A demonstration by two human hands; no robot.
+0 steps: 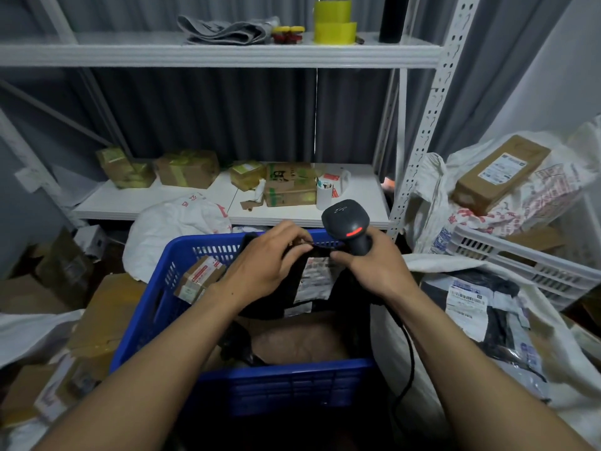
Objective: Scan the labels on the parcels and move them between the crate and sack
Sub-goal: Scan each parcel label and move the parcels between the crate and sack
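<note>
Bare forearms reach in from the bottom edge over a blue moulded plastic crate (247, 377), rigid, with slotted walls. Above its middle hangs the task's thing, a limp black plastic-film parcel (286, 294), held upright, with its white paper label (313, 278) facing the camera. The print is too blurred to read.

The left hand (263, 262) pinches the parcel's top edge between thumb and curled fingers (294, 237). The right hand (374, 268) is wrapped round the grip of a matte black pistol-shaped barcode scanner (346, 221), and its thumb also nips the same top edge. A red bar glows on the scanner's back, and its nose points away from the label. A thin black cable (408, 349) trails down from the handle.

This looks like the step just ahead of a scan, with the parcel lifted and being pulled taut. The next move probably calls for the right hand to let go of the film and tip the scanner's nose onto the label. The left hand would need to hold the creased, glossy film flat, since wrinkles could spoil the read.

Lower in the crate lie a small taped cardboard box (198, 278) and a soft brown paper parcel (299, 340). To the right slumps a white woven sack (432, 265), holding grey and black film parcels.
</note>
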